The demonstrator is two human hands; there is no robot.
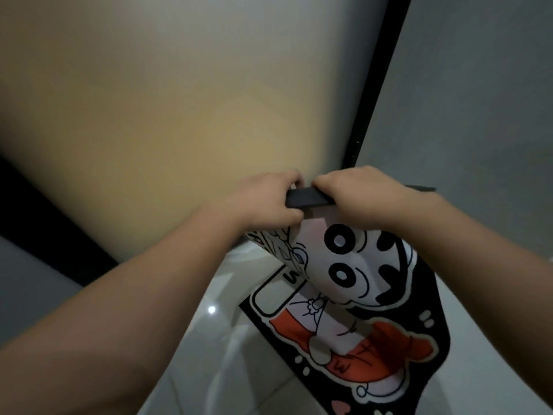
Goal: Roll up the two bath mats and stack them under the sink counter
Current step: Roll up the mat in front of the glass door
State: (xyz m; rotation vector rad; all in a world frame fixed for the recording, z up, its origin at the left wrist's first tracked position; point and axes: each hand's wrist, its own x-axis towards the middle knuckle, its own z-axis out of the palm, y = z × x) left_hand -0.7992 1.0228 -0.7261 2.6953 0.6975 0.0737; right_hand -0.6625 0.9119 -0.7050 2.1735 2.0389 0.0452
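Both bare forearms reach forward over the glossy pale tiled floor (209, 339). Below hangs the black-edged cartoon-print bath mat (353, 295), its dark top edge pinched in my left grip (266, 196) and right grip (359, 193).

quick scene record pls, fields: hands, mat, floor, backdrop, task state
left hand: left hand, grip closed on the mat's lifted top edge
right hand: right hand, grip closed on the same edge, beside the left
mat: cartoon-print bath mat, black border, top end raised and curled over, lower end flat on the floor
floor: glossy pale tiled floor
backdrop: frosted panel with a black frame
second mat: not in view
task state: rolling just begun at the top edge
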